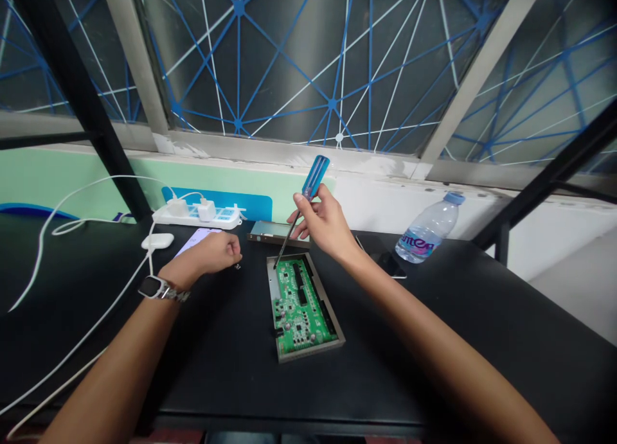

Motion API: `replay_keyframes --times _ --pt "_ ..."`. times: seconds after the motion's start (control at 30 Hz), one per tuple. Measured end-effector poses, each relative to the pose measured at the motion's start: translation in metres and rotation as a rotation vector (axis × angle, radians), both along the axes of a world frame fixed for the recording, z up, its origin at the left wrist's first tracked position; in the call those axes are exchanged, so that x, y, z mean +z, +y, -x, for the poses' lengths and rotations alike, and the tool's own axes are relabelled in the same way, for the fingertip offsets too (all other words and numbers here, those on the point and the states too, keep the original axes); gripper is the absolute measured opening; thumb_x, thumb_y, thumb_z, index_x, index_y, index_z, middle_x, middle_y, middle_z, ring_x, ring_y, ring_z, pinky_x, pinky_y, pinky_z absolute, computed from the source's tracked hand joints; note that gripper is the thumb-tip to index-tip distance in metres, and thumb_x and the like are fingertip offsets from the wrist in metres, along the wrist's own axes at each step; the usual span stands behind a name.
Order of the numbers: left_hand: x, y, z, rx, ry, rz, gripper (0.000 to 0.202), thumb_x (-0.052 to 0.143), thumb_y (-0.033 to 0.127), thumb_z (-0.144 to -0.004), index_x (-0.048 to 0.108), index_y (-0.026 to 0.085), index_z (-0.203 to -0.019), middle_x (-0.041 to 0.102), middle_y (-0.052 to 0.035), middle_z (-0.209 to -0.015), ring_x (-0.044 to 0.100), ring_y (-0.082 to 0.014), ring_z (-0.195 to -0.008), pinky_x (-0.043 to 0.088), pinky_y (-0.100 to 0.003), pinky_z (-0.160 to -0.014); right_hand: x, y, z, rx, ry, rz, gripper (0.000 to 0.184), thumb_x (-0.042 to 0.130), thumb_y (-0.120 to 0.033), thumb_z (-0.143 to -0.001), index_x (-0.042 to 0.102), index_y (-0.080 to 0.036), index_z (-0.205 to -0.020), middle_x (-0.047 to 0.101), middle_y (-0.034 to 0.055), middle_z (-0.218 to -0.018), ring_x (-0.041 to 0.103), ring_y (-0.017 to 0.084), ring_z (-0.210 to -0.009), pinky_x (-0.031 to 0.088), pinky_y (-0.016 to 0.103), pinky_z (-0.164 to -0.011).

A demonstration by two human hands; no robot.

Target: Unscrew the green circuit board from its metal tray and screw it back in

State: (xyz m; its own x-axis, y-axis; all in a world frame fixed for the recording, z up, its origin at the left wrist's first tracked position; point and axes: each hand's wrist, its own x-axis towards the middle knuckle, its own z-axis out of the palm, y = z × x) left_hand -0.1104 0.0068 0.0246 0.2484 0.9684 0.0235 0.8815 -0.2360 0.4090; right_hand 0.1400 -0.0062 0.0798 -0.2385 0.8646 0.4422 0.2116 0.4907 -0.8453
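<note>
Both arms (pixel 409 296) forward, right hand (pixel 326 224) around a tilted screwdriver (pixel 316 175).

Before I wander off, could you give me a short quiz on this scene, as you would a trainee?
1. Multiple choice: what does the right hand hold? A) a hammer; B) a screwdriver; C) a spoon.
2. True or false: in this view, the water bottle is left of the green circuit board.
3. Fill in: the watch is worn on the ___ wrist.

Key: 1. B; 2. False, it is to the right; 3. left.
</note>
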Motion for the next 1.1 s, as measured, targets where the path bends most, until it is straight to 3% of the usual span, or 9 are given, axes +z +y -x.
replay_keyframes --times 0.27,0.4,0.5,0.63,0.93,1.1 --pt "-0.010 0.005 0.010 -0.073 -0.123 0.137 0.015 0.061 0.026 -0.060 0.068 0.019 -0.072 0.070 0.0000 -0.065 0.064 -0.0168 -0.063 0.044 -0.022 -0.056 -0.017 0.009 0.005 0.109 0.059 0.114 0.033 0.042 -0.056 -0.095 0.029 -0.027 -0.100 0.064 -0.0025 -0.073 0.067 0.014 -0.051 0.054 0.027 -0.048" --pt "-0.014 0.008 0.014 -0.081 -0.139 0.165 0.019 0.066 0.029 -0.056 0.068 0.020 -0.073 0.069 0.0006 -0.065 0.065 -0.0176 -0.065 0.045 -0.023 -0.057 -0.030 0.014 0.010 0.134 0.083 0.114 0.035 0.054 -0.051 -0.090 0.029 -0.027 -0.099 0.064 -0.0035 -0.076 0.068 0.014 -0.054 0.056 0.028 -0.050" --pt "-0.012 0.007 0.012 -0.099 -0.136 0.200 0.017 0.061 0.023 -0.057 0.068 0.019 -0.073 0.072 -0.0007 -0.067 0.067 -0.0186 -0.067 0.046 -0.023 -0.058 -0.041 0.015 0.016 0.157 0.125 0.109 0.036 0.060 -0.041 -0.087 0.029 -0.027 -0.098 0.064 -0.0032 -0.080 0.069 0.014 -0.059 0.057 0.028 -0.055" --pt "-0.009 0.004 0.006 -0.133 -0.090 0.141 0.022 0.052 0.017 -0.059 0.070 0.019 -0.071 0.074 -0.0012 -0.068 0.067 -0.0179 -0.066 0.044 -0.023 -0.058 -0.050 0.014 0.023 0.179 0.181 0.130 0.029 0.056 -0.038 -0.089 0.030 -0.026 -0.097 0.063 -0.0037 -0.081 0.069 0.012 -0.060 0.058 0.028 -0.058" --pt "-0.006 0.001 -0.007 -0.148 -0.069 0.190 0.024 0.052 0.016 -0.063 0.072 0.015 -0.077 0.075 -0.0042 -0.076 0.066 -0.0176 -0.067 0.042 -0.023 -0.057 -0.053 0.014 0.028 0.195 0.295 0.170 0.033 0.059 -0.039 -0.087 0.029 -0.026 -0.095 0.065 -0.0051 -0.077 0.070 0.013 -0.057 0.057 0.026 -0.054" --pt "-0.013 0.004 -0.006 -0.132 -0.112 0.201 0.018 0.059 0.017 -0.064 0.069 0.016 -0.079 0.072 -0.0025 -0.071 0.066 -0.0173 -0.067 0.045 -0.024 -0.059 -0.045 0.017 0.022 0.185 0.320 0.182 0.033 0.060 -0.037 -0.086 0.030 -0.026 -0.093 0.064 -0.0062 -0.073 0.069 0.013 -0.054 0.056 0.025 -0.051"
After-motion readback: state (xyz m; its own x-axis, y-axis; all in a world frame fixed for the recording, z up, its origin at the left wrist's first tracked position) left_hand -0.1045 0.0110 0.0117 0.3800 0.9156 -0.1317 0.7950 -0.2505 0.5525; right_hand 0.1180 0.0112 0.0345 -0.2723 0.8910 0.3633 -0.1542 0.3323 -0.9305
